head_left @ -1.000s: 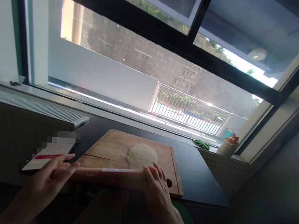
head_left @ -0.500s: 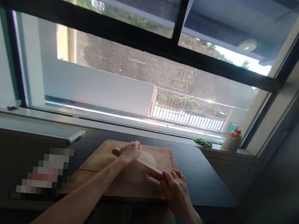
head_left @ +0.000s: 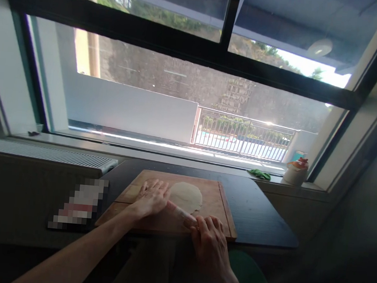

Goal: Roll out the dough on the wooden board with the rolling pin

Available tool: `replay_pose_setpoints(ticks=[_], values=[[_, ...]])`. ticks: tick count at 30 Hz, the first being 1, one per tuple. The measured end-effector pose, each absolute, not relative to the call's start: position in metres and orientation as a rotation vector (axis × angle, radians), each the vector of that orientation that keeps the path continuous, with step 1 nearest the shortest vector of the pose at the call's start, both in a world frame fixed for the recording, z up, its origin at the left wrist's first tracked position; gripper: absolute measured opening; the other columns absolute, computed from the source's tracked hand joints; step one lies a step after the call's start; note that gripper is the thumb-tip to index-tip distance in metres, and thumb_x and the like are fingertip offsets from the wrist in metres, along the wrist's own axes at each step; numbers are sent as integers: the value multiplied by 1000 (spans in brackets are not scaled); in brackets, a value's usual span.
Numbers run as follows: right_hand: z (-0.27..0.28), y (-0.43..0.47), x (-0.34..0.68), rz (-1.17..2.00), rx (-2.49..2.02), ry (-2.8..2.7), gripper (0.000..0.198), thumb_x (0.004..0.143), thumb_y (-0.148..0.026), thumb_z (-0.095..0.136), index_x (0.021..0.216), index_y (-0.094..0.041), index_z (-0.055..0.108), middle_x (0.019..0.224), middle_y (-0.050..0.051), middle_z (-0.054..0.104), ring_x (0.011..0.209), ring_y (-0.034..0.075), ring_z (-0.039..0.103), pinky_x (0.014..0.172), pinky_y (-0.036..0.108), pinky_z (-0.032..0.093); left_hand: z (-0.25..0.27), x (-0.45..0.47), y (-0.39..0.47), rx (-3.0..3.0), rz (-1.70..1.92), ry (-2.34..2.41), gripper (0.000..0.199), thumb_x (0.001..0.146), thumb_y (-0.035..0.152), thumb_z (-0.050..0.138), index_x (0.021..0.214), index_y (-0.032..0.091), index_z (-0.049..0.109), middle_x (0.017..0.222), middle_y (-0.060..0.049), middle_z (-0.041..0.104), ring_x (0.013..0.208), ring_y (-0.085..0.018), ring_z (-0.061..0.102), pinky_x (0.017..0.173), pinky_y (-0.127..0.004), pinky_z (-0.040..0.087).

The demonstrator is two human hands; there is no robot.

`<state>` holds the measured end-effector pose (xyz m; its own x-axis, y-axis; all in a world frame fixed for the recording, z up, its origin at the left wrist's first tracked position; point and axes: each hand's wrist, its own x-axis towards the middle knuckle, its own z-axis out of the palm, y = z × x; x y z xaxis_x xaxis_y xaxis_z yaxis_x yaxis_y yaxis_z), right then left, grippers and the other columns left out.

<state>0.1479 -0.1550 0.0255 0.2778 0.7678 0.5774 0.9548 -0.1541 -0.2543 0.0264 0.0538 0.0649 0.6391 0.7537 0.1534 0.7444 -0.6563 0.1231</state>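
A rolling pin (head_left: pixel 180 214) lies slanted across the wooden board (head_left: pixel 215 232), at the near edge of a flat round sheet of dough (head_left: pixel 186 196). My left hand (head_left: pixel 153 196) presses over the pin's left end, palm down with its fingers stretched forward. On the right end, my right hand (head_left: pixel 209 233) is curled over the handle. Most of the dough shows beyond the pin, pale and thin, with a slightly ragged lower right edge. Both ends of the pin are largely hidden under my hands.
The board rests on a dark table (head_left: pixel 259 218) by a window. Along the sill sit a green cloth (head_left: pixel 260 174) and a white container (head_left: pixel 295 173) with a reddish top. A radiator (head_left: pixel 47 153) is at left, and a green round stool (head_left: pixel 250 281) stands below the table.
My hands and the rolling pin have come nearer to me, off the middle of the dough, so more of the dough shows. The left hand's fingers are more stretched out. The view has shifted slightly.
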Motion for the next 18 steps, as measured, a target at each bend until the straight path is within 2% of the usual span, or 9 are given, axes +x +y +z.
replay_pose_setpoints(ticks=[3, 7, 10, 12, 15, 18], values=[[31, -150, 156, -427, -1976, -1543, 18, 95, -32, 45, 101, -28, 62, 94, 3, 62, 98, 23, 52, 89, 37, 36, 70, 42, 62, 2804, 281, 1279, 44, 94, 37, 35, 133, 21, 50, 145, -10, 45, 139, -29, 31, 113, -54, 19], [38, -141, 171, -440, -1973, -1516, 28, 98, -34, 41, 85, -27, 65, 85, 3, 60, 92, 20, 51, 85, 33, 36, 78, 82, 76, 2739, 246, 1386, 41, 91, 44, 49, 122, 17, 55, 128, -10, 56, 120, -26, 51, 102, -52, 39], [38, -138, 174, -464, -1971, -1484, 32, 99, -31, 40, 79, -24, 64, 82, 3, 58, 89, 19, 49, 84, 33, 35, 80, 105, 80, 2668, 243, 1504, 39, 89, 41, 56, 119, 16, 55, 122, -9, 57, 108, -22, 57, 93, -47, 48], [36, -140, 170, -475, -1970, -1491, 29, 98, -32, 41, 82, -24, 64, 83, 2, 57, 90, 19, 48, 82, 33, 35, 79, 110, 81, 2674, 279, 1496, 38, 89, 40, 55, 120, 17, 54, 122, -9, 57, 108, -22, 57, 92, -46, 49], [31, -145, 158, -498, -1951, -1514, 18, 96, -29, 45, 99, -25, 63, 88, 2, 58, 93, 21, 48, 83, 35, 34, 76, 102, 80, 2725, 304, 1413, 39, 89, 39, 55, 121, 17, 54, 123, -9, 56, 108, -22, 57, 91, -46, 49], [27, -151, 143, -484, -1921, -1534, 20, 94, -24, 49, 111, -25, 59, 94, 3, 59, 98, 23, 48, 87, 36, 34, 72, 79, 77, 2765, 267, 1361, 38, 89, 40, 55, 120, 17, 55, 123, -9, 56, 108, -22, 57, 92, -46, 49]])
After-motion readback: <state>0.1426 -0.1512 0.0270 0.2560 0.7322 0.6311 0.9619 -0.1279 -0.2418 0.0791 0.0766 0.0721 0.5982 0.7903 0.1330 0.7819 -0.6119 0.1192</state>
